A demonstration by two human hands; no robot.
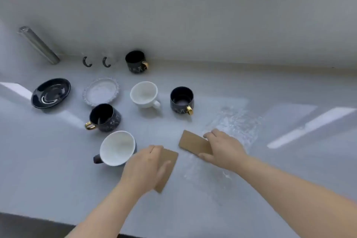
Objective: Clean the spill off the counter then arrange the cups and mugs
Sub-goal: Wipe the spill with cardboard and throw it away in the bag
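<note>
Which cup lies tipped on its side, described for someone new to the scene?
Start at the black saucer on the counter's left and move right and nearer. The tipped black mug lies just below the clear glass saucer, its gold handle pointing left. The other black mugs stand upright.

This looks like a home kitchen: a long pale counter [58, 170] runs along a plain light wall [193, 25], set with dark mugs with gold handles [181, 99], white cups [144, 93], a dark saucer [50, 92] and a clear glass saucer [100, 91], with wet streaks [237, 121] on the surface
</note>
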